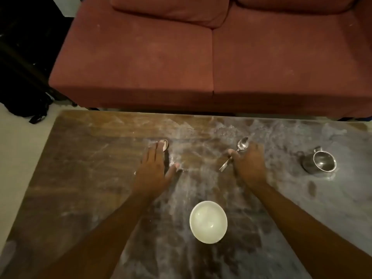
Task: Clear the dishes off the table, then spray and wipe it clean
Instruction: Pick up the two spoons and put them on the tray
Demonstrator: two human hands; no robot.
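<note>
1. Two spoons: your left hand lies flat, fingers spread over one spoon; it can skid on the powdery table.
2. Your right hand pinches the second spoon mid-handle, so it can tip out.
3. Bowl sits between your forearms; an elbow can knock it.

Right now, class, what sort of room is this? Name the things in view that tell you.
Probably a home living room: a red sofa stands just behind a low wooden table, dusted with white powder, where a white bowl, spoons and a steel cup wait to be cleared.

Dim warm light, soft focus, wide-angle bending at edges, black left corner
</note>
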